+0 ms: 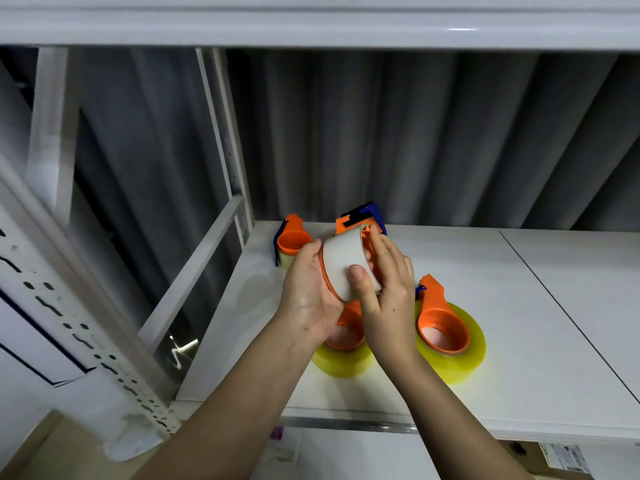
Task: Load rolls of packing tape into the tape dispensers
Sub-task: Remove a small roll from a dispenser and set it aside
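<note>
Nearest the camera, both forearms reach up from the bottom edge over the front lip of a white shelf (519, 393).

The left hand (308, 292) is curled under and round the left side of a grey-white tape roll (343, 268). The right hand (384, 285) is clamped on the same roll, thumb pressed on its outer face and fingers over the far rim. Both grips are closed on the roll, held above the shelf. An orange edge shows along the roll's left rim and orange-and-blue dispenser parts (360, 216) stick out behind it, so the roll is judged to be going onto that dispenser's drum; how far it is seated cannot be told.

Under the hands a yellow-roll dispenser (343, 355) lies on the shelf, partly hidden. Just to its right a second loaded dispenser (446, 334) lies flat. Further back left, a third orange dispenser (292, 244) stands near the shelf upright.

Risks, as judged: the roll could jam crooked if pushed on tilted; it could slip and drop onto the dispenser below; fingers over the rim could be pinched or catch the cutter.
</note>
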`<state>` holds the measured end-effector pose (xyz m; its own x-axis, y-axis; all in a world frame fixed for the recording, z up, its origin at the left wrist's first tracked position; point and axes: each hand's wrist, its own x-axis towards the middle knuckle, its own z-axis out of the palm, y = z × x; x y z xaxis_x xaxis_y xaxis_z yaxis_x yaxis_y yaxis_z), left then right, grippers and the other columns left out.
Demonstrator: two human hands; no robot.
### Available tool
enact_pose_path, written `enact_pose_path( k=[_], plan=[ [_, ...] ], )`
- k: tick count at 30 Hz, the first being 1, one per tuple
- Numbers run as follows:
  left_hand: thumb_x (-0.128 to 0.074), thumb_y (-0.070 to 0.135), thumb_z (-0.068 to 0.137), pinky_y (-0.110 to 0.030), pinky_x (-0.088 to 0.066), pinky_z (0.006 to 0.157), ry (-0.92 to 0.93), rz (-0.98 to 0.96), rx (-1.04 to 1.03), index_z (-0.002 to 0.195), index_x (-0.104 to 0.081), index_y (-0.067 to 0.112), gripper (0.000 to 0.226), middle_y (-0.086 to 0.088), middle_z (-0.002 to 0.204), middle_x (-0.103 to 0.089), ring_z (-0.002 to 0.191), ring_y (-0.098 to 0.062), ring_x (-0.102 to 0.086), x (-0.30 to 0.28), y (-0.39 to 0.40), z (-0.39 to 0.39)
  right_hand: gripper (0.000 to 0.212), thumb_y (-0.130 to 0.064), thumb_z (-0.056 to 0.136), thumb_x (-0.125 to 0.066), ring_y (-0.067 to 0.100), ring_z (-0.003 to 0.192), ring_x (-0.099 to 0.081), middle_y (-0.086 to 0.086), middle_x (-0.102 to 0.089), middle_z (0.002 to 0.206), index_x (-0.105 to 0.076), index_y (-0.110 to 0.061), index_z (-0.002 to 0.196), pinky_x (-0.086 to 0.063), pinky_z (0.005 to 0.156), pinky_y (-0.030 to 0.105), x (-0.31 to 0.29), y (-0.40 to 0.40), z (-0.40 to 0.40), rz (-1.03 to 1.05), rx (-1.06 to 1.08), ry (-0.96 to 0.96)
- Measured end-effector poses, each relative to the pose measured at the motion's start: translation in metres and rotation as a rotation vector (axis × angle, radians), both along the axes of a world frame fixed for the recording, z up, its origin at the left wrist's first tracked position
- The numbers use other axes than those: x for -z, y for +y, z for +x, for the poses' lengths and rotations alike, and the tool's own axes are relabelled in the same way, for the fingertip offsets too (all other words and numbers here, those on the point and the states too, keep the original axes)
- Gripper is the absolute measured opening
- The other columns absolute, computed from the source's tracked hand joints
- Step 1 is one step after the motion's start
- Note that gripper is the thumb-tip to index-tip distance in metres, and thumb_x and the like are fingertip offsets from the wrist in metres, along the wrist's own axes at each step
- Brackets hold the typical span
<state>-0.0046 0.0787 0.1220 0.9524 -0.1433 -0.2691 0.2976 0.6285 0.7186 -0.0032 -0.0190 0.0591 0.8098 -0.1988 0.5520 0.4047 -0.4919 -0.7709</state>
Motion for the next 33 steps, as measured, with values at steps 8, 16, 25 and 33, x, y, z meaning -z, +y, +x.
enact_pose_path(
  k=[8, 16, 25, 33],
  plan=[
    [-0.042, 0.028, 0.098, -0.043, -0.053, 0.086, -0.051, 0.137, 0.005, 0.082, -0.072, 0.015, 0.036, -0.011, 0.082, -0.074, 0.084, -0.026, -0.069, 0.000, -0.002, -0.002, 0.051, -0.058, 0.083, -0.050, -0.004, 0.128, -0.041, -0.018, -0.048, 0.138, -0.039, -0.050, 0.132, -0.040, 0.106, 0.028, -0.004, -0.001, -0.004, 0.202, -0.131, 0.016],
    [-0.047, 0.027, 0.097, -0.042, -0.056, 0.081, -0.161, 0.321, 0.021, 0.091, -0.074, 0.021, 0.028, -0.009, 0.096, -0.074, 0.088, -0.025, -0.071, 0.009, 0.015, 0.007, 0.048, -0.039, 0.082, -0.067, 0.015, 0.102, -0.063, -0.003, -0.060, 0.117, -0.052, -0.036, 0.128, -0.054, 0.075, 0.019, -0.038, -0.029, 0.004, 0.393, -0.466, 0.414],
    [-0.052, 0.031, 0.096, -0.033, -0.060, 0.075, -0.157, 0.528, 0.021, 0.122, -0.060, 0.010, 0.034, -0.010, 0.103, -0.073, 0.089, -0.023, -0.072, 0.017, 0.032, 0.017, 0.055, -0.024, 0.081, -0.075, 0.007, 0.117, -0.054, -0.007, -0.054, 0.130, -0.051, -0.033, 0.129, -0.054, 0.083, 0.021, -0.022, -0.039, 0.009, 0.182, -0.412, 0.272],
    [-0.047, 0.027, 0.099, -0.017, -0.055, 0.064, -0.347, 0.699, 0.016, 0.089, -0.065, 0.028, 0.020, 0.007, 0.082, -0.073, 0.078, -0.007, -0.070, 0.020, 0.031, 0.012, 0.067, -0.048, 0.081, -0.067, 0.005, 0.120, -0.052, -0.009, -0.044, 0.139, -0.035, -0.041, 0.140, -0.055, 0.088, 0.028, -0.026, -0.044, 0.011, 0.283, -0.585, 0.473]
  ],
)
